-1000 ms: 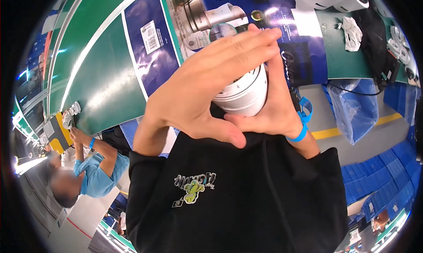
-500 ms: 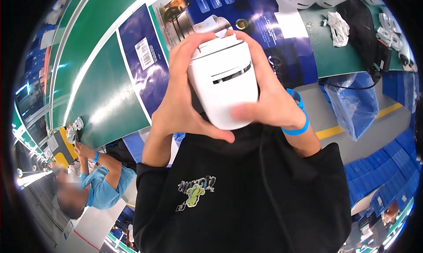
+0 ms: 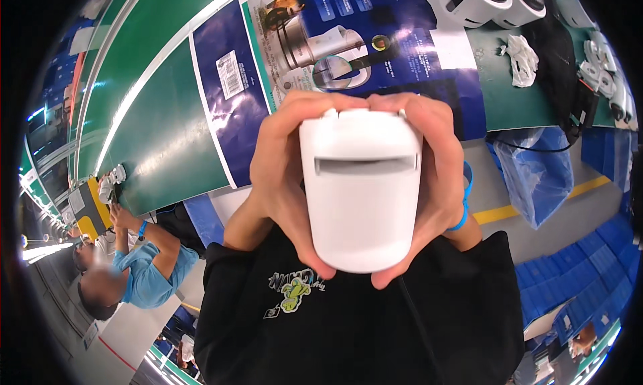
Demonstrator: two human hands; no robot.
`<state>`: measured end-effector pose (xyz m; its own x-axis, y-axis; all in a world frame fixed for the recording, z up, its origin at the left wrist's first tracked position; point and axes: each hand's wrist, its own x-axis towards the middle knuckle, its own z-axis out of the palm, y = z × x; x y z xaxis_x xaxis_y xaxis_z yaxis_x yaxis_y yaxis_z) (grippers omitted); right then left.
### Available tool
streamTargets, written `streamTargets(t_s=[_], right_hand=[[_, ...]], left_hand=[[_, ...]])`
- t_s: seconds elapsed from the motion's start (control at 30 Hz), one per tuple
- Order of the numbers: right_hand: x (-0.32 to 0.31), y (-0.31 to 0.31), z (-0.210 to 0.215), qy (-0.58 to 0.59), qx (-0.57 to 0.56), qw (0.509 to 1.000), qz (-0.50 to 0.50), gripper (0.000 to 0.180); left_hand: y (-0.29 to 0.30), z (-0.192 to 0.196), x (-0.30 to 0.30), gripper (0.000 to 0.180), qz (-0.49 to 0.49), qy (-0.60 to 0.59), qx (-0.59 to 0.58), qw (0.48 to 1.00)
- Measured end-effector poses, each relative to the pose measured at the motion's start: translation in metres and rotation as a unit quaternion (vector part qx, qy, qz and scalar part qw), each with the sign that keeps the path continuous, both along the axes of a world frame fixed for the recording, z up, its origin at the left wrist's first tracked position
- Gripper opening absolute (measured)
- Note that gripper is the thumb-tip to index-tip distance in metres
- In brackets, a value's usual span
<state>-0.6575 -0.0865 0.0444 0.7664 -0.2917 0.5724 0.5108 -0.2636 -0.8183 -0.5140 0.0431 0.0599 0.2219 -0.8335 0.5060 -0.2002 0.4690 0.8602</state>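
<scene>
A white plastic appliance housing (image 3: 362, 187), rounded with a horizontal slot across its face, fills the middle of the view. My left hand (image 3: 284, 184) wraps its left side and my right hand (image 3: 439, 177) wraps its right side, fingertips meeting over its top edge. A blue band (image 3: 463, 207) circles my right wrist. Below the hands is my black shirt (image 3: 362, 325) with a small green print. Behind the housing lies a flattened blue printed carton (image 3: 348, 43) on a green table (image 3: 167, 137).
Two white round appliance parts (image 3: 495, 0) stand at the table's far right, with a white rag (image 3: 522, 60) and more white parts (image 3: 603, 77) near them. A blue plastic bag (image 3: 536, 177) hangs off the table edge. Another person in a light blue shirt (image 3: 144, 278) works at the left.
The white housing has been turned in my hands and brought closer, so its slotted face now fills the middle. A second ago my left hand covered most of it.
</scene>
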Motion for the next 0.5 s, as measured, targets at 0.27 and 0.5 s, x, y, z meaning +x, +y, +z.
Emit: streamTargets(t_s=[0.27, 0.5], right_hand=[[0.003, -0.010, 0.006, -0.012, -0.019, 0.999, 0.037, 0.140], [0.020, -0.019, 0.004, -0.100, -0.084, 0.991, 0.018, 0.137]], left_hand=[[0.010, 0.003, -0.009, 0.129, 0.017, 0.085, -0.016, 0.996], [0.006, 0.015, -0.003, 0.120, 0.065, -0.052, 0.005, 0.997]])
